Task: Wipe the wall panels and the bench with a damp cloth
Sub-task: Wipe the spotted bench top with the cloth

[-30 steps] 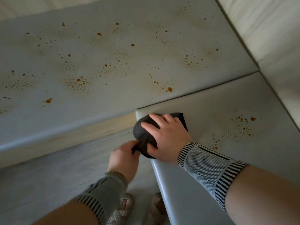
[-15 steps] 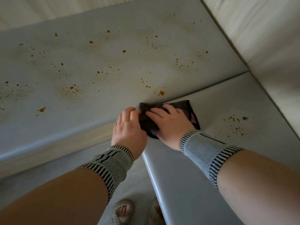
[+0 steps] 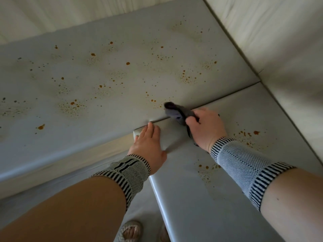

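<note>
On the far left, the long grey desk (image 3: 87, 88) runs across the scene. It has many small orange-brown spots (image 3: 73, 106) on it. A pale wall panel (image 3: 35, 18) stands behind it at the far edge.

Near the middle, the left arm reaches forward. It wears a striped knit wrist band (image 3: 129, 169). The left hand (image 3: 148, 144) lies flat with its fingers straight and close together. It presses on the corner of the second desk piece (image 3: 201, 198), right where the two pieces meet. It holds nothing.

Below, near the bottom edge, a foot in a woven sandal (image 3: 130, 231) stands on the floor (image 3: 26, 203).

A little to the right, the right hand (image 3: 206, 130) has its fingers curled round a dark grey cloth (image 3: 176, 110). The cloth is bunched up and a bit blurred. It sticks out to the far left of the hand and touches the desk at the seam between the two pieces. Some orange-brown spots lie just beside its tip.

The right arm comes in from the near right. It wears a lighter knit wrist band (image 3: 244, 170).

More spots (image 3: 248, 137) lie on the second desk piece, to the right of the right hand, and a few near the right wrist.

On the far right, another pale wall panel (image 3: 288, 49) rises up beside the desk.
</note>
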